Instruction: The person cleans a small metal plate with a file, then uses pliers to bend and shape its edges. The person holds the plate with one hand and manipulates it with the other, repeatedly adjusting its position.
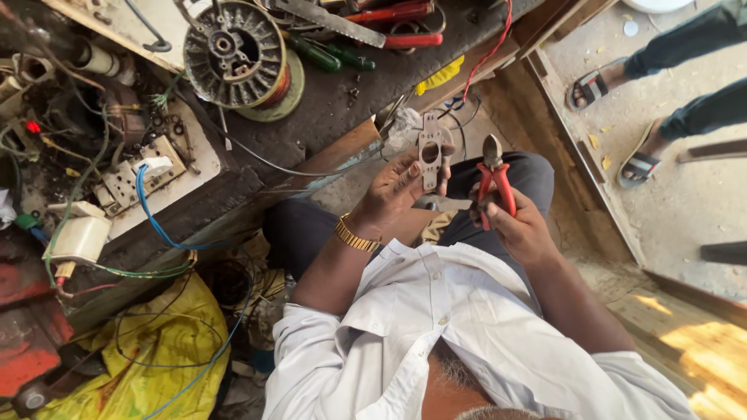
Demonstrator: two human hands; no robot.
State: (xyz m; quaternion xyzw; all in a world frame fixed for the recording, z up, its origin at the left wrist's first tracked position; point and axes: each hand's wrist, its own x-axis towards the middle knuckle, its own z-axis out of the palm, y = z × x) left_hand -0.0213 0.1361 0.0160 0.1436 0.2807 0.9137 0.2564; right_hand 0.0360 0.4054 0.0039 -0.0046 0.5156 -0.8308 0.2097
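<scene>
Above lap: metal plate [429, 151], red-handled cutters [495, 181].

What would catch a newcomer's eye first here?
Centre frame, the left hand holds up a flat grey metal plate with holes, and the right hand grips red-handled cutters beside it. Upper left, a dark wire spool sits on the cluttered workbench.

A dark, grimy desk [342, 101] carries a ribbed metal wheel [235, 53] on a spool of copper wire [282, 87]; red-handled tools [405, 23] and green screwdrivers [327, 54] beside it; a socket board [136, 177] with tangled wires [70, 148] at the left end.
</scene>
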